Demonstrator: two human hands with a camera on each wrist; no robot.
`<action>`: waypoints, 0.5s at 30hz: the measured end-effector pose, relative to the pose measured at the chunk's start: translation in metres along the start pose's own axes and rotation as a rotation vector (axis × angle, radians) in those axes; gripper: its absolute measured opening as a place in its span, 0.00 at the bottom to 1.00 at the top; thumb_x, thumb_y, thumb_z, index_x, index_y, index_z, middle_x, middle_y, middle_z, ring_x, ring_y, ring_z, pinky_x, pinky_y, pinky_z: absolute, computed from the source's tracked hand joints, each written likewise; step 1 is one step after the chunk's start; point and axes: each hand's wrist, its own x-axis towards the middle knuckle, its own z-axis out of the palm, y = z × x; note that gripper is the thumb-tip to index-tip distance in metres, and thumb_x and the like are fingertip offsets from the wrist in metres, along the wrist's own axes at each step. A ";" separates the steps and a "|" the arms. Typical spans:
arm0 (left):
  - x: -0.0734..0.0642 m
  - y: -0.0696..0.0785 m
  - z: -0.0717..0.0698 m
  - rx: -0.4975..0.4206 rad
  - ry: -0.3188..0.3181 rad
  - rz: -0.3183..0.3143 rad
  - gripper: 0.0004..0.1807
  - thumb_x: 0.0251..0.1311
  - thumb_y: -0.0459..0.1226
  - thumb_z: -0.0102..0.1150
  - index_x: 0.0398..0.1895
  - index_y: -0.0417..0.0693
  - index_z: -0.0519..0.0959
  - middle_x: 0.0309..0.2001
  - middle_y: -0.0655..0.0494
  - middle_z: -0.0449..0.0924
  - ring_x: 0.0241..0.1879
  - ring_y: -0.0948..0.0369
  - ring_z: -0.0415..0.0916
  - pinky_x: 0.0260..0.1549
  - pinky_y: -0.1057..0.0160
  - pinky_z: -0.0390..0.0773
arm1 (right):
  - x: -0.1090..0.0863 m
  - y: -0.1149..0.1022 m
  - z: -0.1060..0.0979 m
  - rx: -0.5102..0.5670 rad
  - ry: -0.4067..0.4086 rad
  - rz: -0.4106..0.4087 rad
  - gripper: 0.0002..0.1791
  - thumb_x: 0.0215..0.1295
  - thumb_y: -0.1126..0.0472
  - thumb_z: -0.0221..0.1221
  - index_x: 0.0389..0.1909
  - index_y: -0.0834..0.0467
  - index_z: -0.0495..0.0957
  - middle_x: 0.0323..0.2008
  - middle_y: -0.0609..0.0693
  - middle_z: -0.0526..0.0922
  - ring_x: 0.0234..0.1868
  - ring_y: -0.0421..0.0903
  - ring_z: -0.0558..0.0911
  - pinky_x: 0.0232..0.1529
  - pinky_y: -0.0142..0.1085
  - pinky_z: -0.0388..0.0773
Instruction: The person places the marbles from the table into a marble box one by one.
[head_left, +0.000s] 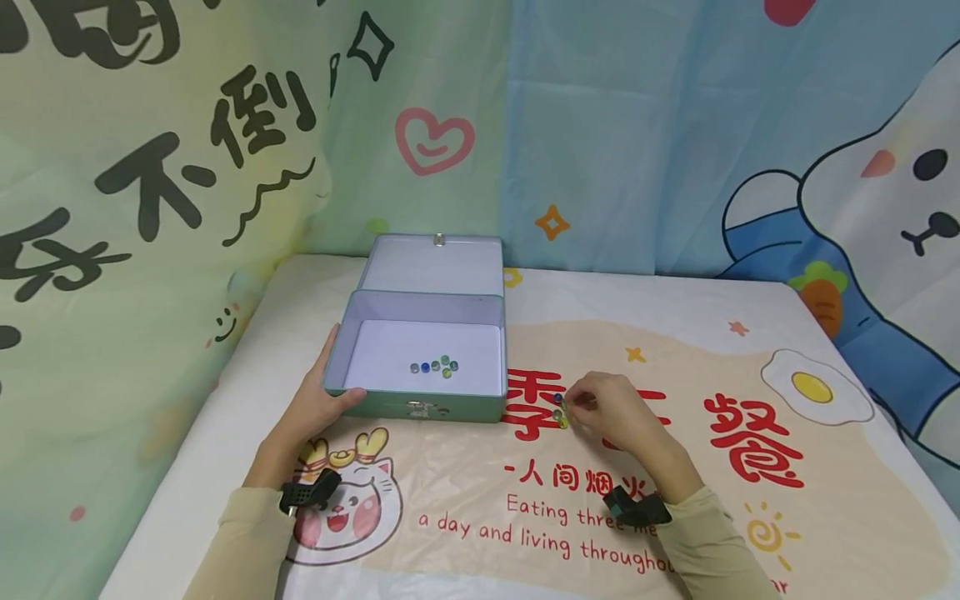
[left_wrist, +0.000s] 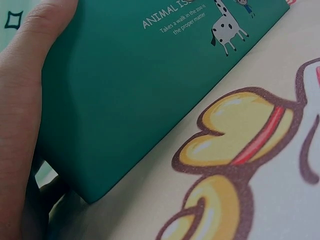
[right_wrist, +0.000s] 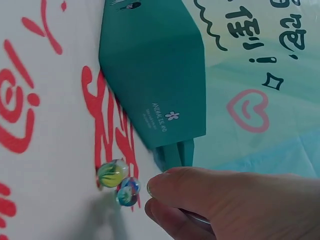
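Observation:
An open teal tin box (head_left: 450, 409) stands on the table with its lid tipped back, and several glass marbles (head_left: 435, 366) lie on its white floor. My left hand (head_left: 318, 404) grips the box's front left corner, thumb on the front rim; in the left wrist view the palm (left_wrist: 20, 100) lies against the box's green wall (left_wrist: 125, 90). Right of the box, three marbles (head_left: 559, 412) sit on the red lettering. My right hand (head_left: 607, 408) is curled just behind them. Seen from the right wrist, its fingertips (right_wrist: 160, 192) nearly touch the marbles (right_wrist: 120, 182), and a glassy marble glints, pinched between finger and thumb.
A printed plastic cloth (head_left: 675, 500) covers the table, with a fried egg picture (head_left: 816, 387) at the right. Cartoon curtains (head_left: 675, 125) hang close behind the far edge and along the left side. The box's side wall (right_wrist: 155, 75) is a short way from the loose marbles.

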 end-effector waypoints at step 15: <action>-0.001 0.004 0.000 0.021 -0.004 -0.012 0.62 0.44 0.54 0.69 0.74 0.76 0.32 0.76 0.48 0.42 0.71 0.39 0.48 0.64 0.34 0.54 | 0.021 -0.019 -0.006 0.060 0.083 -0.007 0.08 0.54 0.62 0.67 0.36 0.57 0.85 0.36 0.48 0.83 0.39 0.45 0.83 0.43 0.41 0.83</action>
